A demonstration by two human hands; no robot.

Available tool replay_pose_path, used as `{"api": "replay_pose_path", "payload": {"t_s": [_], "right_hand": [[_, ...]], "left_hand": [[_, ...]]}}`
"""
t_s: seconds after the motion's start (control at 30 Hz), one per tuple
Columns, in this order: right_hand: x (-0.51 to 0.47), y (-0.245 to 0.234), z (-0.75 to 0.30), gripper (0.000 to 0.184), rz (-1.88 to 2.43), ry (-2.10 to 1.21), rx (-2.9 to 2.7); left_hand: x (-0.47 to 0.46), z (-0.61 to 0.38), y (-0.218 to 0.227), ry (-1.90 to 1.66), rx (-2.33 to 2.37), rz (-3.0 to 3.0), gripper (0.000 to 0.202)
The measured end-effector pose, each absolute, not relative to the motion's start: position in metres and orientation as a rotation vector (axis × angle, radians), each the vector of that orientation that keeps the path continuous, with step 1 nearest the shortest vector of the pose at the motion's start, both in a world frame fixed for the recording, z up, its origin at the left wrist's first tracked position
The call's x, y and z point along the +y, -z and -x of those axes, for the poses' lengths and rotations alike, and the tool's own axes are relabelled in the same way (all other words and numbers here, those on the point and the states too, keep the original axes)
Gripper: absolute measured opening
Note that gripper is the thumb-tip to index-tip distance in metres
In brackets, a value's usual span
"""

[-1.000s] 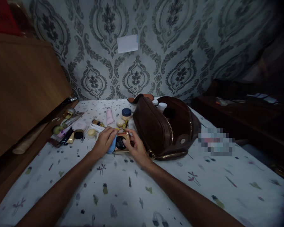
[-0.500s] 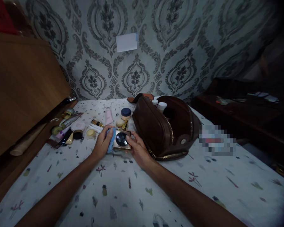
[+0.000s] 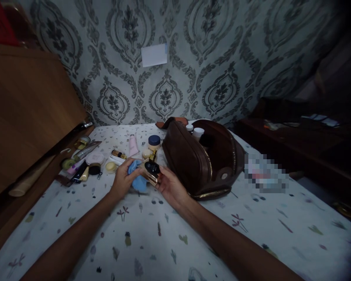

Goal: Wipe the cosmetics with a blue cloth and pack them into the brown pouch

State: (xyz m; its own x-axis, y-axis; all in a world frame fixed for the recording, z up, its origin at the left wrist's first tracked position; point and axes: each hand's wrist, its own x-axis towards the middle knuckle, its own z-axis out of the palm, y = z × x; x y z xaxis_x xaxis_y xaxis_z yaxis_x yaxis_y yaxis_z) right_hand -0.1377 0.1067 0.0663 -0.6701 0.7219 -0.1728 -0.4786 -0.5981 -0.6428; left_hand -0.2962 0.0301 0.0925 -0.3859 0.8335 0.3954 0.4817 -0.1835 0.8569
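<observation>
My left hand [image 3: 123, 180] is closed round a crumpled blue cloth [image 3: 137, 177], which lies against a small gold box with a round black top [image 3: 152, 171]. My right hand [image 3: 170, 186] grips that box from the right and tilts it up off the bed. Both hands work just left of an unzipped brown leather toiletry bag [image 3: 193, 162] that lies on the patterned white sheet [image 3: 152, 234]. White-capped bottles [image 3: 198, 132] stick out of the bag's mouth.
Several cosmetics lie scattered behind my hands: a blue-lidded jar [image 3: 154, 142], a pink tube [image 3: 132, 145], a gold lipstick [image 3: 118, 153], small round pots [image 3: 95, 164]. A wooden headboard [image 3: 26, 113] stands at the left, a dark cabinet [image 3: 304, 144] at the right, patterned wallpaper behind.
The gold box has been lifted and tilted up on edge in my right hand. The blue cloth has slid from the box's left side down under its front.
</observation>
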Motion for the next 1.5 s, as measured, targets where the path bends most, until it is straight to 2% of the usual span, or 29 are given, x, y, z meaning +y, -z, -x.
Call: {"api": "replay_pose_path", "payload": {"t_s": [0.23,0.37,0.43,0.5,0.67,0.73,0.93,1.1,1.23,1.37,1.5], "right_hand": [[0.106,-0.073,0.135,0.029,0.555,-2.306,-0.774],[0.102,-0.079,0.133,0.051,0.484,-2.37,-0.829],[0.1,-0.08,0.132,0.054,0.441,-2.403,-0.841],[0.099,-0.079,0.133,0.053,0.424,-2.415,-0.818],[0.101,-0.075,0.137,0.053,0.447,-2.356,-0.734],[0.101,-0.075,0.138,0.053,0.453,-2.332,-0.702],[0.102,-0.075,0.137,0.059,0.426,-2.315,-0.772],[0.105,-0.069,0.136,0.044,0.42,-2.3,-0.811],[0.106,-0.068,0.135,0.041,0.451,-2.32,-0.805],[0.103,-0.072,0.135,0.052,0.417,-2.396,-0.757],[0.102,-0.076,0.135,0.064,0.399,-2.417,-0.701]], "left_hand": [[0.032,0.291,-0.096,-1.761,1.773,-1.244,0.03],[0.032,0.292,-0.1,-1.808,1.848,-1.273,0.027],[0.03,0.292,-0.101,-1.797,1.862,-1.32,0.028],[0.029,0.293,-0.101,-1.766,1.829,-1.387,0.033],[0.028,0.301,-0.098,-1.641,1.617,-1.735,0.061],[0.029,0.304,-0.097,-1.565,1.602,-1.799,0.064],[0.032,0.308,-0.101,-1.6,1.688,-1.588,0.043],[0.031,0.306,-0.105,-1.727,1.756,-1.276,0.034],[0.031,0.304,-0.104,-1.842,1.813,-1.286,0.028],[0.032,0.304,-0.102,-1.862,1.896,-1.549,0.019],[0.031,0.302,-0.1,-1.813,1.824,-1.746,0.024]]}}
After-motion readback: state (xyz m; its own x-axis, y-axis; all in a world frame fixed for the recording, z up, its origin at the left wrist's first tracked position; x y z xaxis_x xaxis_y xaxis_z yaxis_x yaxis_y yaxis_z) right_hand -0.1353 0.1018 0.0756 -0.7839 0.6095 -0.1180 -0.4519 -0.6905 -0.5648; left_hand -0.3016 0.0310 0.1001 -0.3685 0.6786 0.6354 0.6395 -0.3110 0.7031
